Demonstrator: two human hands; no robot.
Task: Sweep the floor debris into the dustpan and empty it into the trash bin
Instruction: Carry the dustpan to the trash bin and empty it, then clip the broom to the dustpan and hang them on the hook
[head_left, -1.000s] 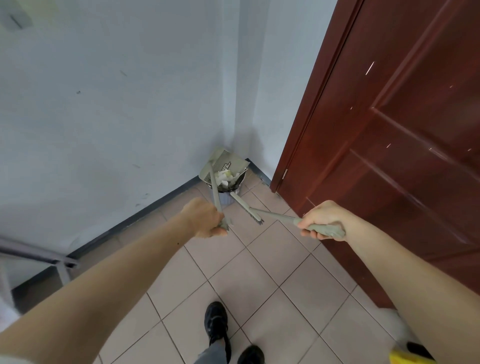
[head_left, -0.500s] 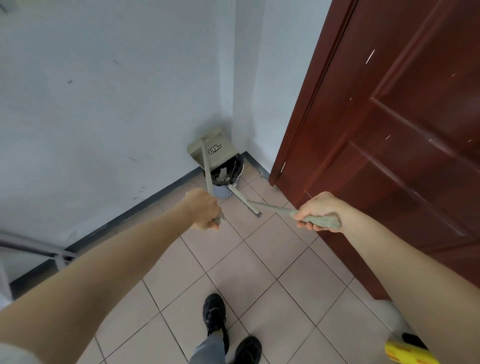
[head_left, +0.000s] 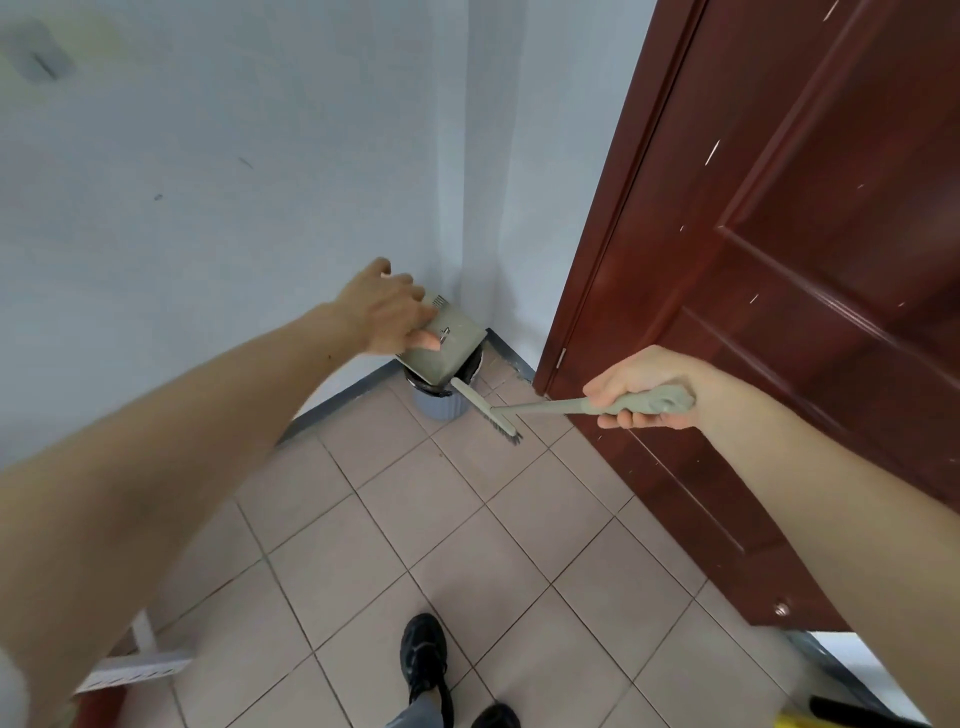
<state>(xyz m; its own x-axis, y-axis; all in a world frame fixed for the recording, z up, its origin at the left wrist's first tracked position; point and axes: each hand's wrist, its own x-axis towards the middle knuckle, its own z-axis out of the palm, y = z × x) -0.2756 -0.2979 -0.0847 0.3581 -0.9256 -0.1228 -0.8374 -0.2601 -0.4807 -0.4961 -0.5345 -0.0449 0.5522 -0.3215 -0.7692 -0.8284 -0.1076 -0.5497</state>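
A grey-green dustpan (head_left: 451, 347) is tipped upside down over the small grey trash bin (head_left: 440, 409) in the wall corner and covers most of its opening. My left hand (head_left: 387, 307) lies on the pan's back, thumb pressed against it and fingers spread over its upper edge. The pan's handle is hidden. My right hand (head_left: 638, 387) is closed around the handle of a matching brush (head_left: 491, 411). The brush head hangs in the air just right of the bin, bristles pointing down. No debris shows on the floor or in the bin.
A dark red door (head_left: 769, 291) stands close on the right, its edge near the bin. White walls meet behind the bin. My black shoes (head_left: 425, 660) stand on the beige tiled floor (head_left: 447, 530). A metal frame (head_left: 130, 667) sits low left, a yellow object (head_left: 795, 722) low right.
My left hand went forward from the dustpan's long handle to the pan itself. The pan tipped further over the bin, hiding the white debris. The right hand and brush stayed beside the bin.
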